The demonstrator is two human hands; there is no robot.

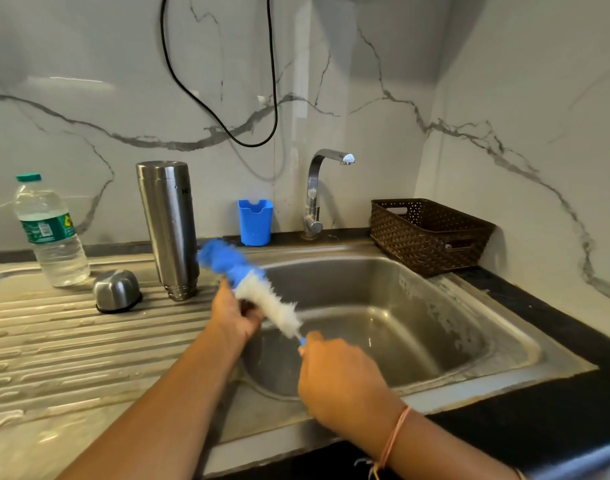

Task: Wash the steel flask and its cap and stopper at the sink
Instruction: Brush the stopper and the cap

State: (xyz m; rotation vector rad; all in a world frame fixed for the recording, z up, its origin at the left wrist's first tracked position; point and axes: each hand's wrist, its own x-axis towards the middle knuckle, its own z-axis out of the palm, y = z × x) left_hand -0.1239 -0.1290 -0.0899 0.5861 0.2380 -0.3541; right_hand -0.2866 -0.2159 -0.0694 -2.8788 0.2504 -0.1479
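While flask (168,230) and cap (116,289) stand at centre left, the left hand (232,313) grips what seems the stopper (247,307), small and likely slippery, by its sides, and the right hand (334,372) clasps the brush (262,292).

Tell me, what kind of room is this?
Most likely a kitchen. There is a steel sink with a tap behind it, a ribbed draining board where a steel flask stands upside down, and a bottle brush for washing up.
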